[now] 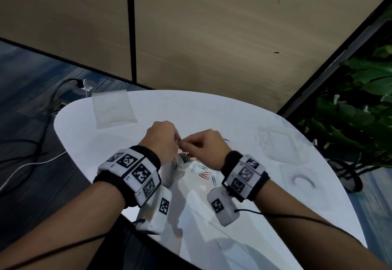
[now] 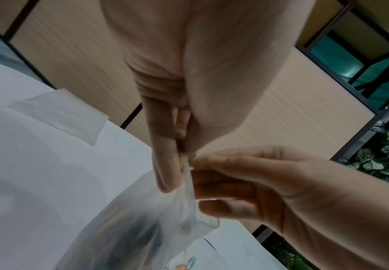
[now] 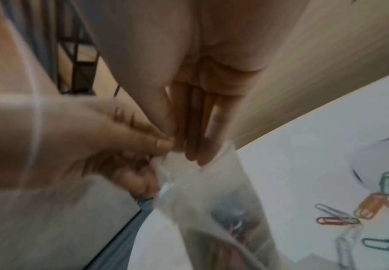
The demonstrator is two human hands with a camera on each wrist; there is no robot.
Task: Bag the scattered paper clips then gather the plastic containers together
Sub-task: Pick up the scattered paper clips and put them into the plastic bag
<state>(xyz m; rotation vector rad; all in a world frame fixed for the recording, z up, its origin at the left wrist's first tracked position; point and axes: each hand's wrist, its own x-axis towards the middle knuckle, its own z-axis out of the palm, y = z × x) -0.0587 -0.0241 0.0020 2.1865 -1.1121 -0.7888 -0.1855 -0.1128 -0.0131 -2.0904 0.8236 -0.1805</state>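
Note:
Over the middle of the white table (image 1: 233,110), a clear plastic bag (image 1: 179,164) with paper clips inside hangs from its top edge. My left hand (image 1: 177,140) pinches that edge from the left and my right hand (image 1: 188,142) pinches it from the right, fingertips nearly touching. In the left wrist view the bag (image 2: 142,219) droops below both pinching hands. The right wrist view shows the bag (image 3: 223,201) with clips dimly visible inside. Several coloured paper clips (image 1: 204,174) lie loose on the table under my right wrist, and also appear in the right wrist view as paper clips (image 3: 371,202).
Two clear plastic containers sit on the right of the table, one (image 1: 277,144) farther back and one (image 1: 301,181) nearer. A second flat clear bag (image 1: 112,108) lies at the far left. Cables run over the floor to the left, and plants stand to the right.

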